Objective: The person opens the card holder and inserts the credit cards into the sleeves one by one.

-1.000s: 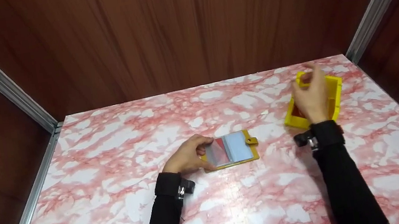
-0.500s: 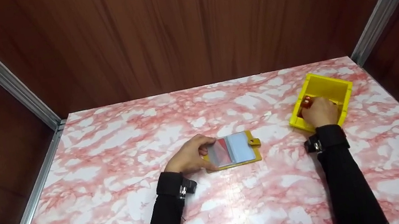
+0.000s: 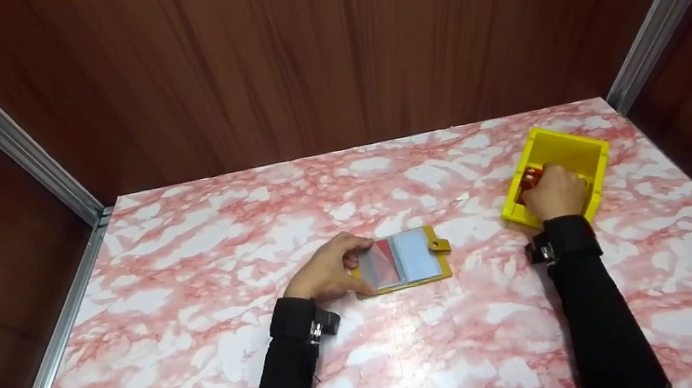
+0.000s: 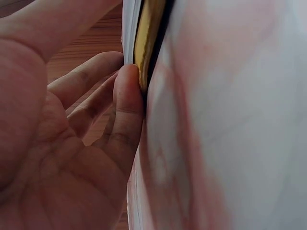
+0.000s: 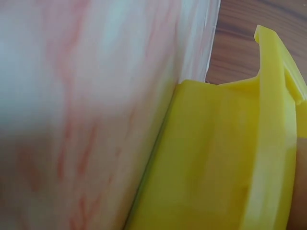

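Note:
A mustard-yellow card holder (image 3: 444, 265) lies spread open on the table, with clear sleeves and a red-and-grey card at the left and a pale blue-white page at the right. My left hand (image 3: 325, 270) holds its left side, thumb at the near edge and fingers at the far one. In the left wrist view, fingertips (image 4: 128, 79) touch the yellow cover's edge. My right hand (image 3: 554, 192) is down inside a yellow bin (image 3: 571, 148). Beside it in the bin sits a shiny red item (image 3: 530, 177), partly covered. The right fingers are hidden by the hand and the bin wall.
The pink-and-white marbled table (image 3: 201, 244) is bounded by brown wood-grain panels (image 3: 296, 56) with grey metal corner strips. A small pale scrap (image 3: 462, 197) lies left of the bin. The bin's walls stand around my right hand.
My right hand has gone from above the bin down into it, and stays there over the last half second. The left hand and the card holder keep their place.

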A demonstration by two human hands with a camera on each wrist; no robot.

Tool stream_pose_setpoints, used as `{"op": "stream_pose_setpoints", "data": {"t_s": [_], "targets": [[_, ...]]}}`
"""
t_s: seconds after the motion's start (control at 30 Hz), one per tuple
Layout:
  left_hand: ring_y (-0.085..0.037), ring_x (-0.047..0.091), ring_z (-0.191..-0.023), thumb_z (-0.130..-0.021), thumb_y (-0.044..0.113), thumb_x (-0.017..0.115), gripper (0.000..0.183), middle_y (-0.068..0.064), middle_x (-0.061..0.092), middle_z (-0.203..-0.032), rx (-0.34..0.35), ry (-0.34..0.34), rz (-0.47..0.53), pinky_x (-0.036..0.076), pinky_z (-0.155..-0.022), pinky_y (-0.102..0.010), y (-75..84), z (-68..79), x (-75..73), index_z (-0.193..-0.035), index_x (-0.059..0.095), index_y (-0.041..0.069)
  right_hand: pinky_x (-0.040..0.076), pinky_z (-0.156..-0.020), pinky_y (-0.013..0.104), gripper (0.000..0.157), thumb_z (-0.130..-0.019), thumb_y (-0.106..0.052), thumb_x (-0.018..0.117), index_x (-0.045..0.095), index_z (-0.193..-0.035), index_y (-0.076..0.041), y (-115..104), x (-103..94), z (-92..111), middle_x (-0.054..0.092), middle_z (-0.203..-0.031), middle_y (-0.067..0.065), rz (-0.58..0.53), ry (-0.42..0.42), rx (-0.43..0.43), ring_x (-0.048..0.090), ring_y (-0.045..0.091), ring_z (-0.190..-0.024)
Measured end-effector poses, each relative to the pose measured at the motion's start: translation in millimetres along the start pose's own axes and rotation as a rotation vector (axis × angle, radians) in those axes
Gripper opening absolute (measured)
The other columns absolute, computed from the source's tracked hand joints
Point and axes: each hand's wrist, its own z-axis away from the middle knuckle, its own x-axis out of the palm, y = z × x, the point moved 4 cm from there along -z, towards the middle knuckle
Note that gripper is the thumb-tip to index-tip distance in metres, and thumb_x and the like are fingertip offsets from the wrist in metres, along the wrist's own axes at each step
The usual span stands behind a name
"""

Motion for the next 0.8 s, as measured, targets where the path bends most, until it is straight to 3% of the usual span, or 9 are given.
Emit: {"op": "stream_pose_setpoints", "data": {"t_s": [0.2,0.43,0.63,0.8], "targets": [[-0.019,0.057,-0.103,-0.069,0.013,0.097,0.083,-0.007,0.059,-0.131,0.021,0.003,-0.005,0.052,-0.096,-0.035,0.7,-0.3,0.1,-0.143,0.061,0.008,0.019,-0.119,0.066,0.064,-0.091,-0.014,0.067,0.048,-0.146,0.011,3.3,1.5,-4.1,0.050,-0.141,0.040,-0.050,-0.045,0.043,0.040,0.059,-0.131],[-0.019,0.057,-0.103,-0.069,0.015,0.098,0.084,-0.007,0.059,-0.132,0.009,0.003,-0.009,0.052,-0.097,-0.037,0.1,0.1,-0.1,-0.144,0.060,0.008,0.035,-0.113,0.064,0.064,-0.086,-0.003,0.072,0.052,-0.147,0.004,1.5,-2.3,-2.8,0.045,-0.143,0.035,-0.155,0.078,0.003,0.046,0.053,-0.126],[-0.019,0.058,-0.106,-0.070,0.016,0.097,0.083,-0.005,0.059,-0.134,-0.007,-0.007,0.007,0.053,-0.098,-0.036,0.0,0.7,0.0,-0.145,0.060,0.011,0.036,-0.114,0.061,0.057,-0.089,-0.004,0.073,0.056,-0.141,0.010,4.4,-9.2,-5.1,0.058,-0.133,0.038,-0.220,0.226,0.009,0.048,0.055,-0.127],[-0.019,0.057,-0.106,-0.070,0.015,0.097,0.083,-0.004,0.058,-0.135,-0.017,-0.007,0.016,0.052,-0.099,-0.036,-1.5,0.4,0.8,-0.145,0.060,0.012,0.041,-0.108,0.058,0.040,-0.093,-0.007,0.071,0.066,-0.129,0.011,6.2,-12.7,-6.5,0.068,-0.119,0.034,-0.250,0.304,0.008,0.058,0.052,-0.117]]}}
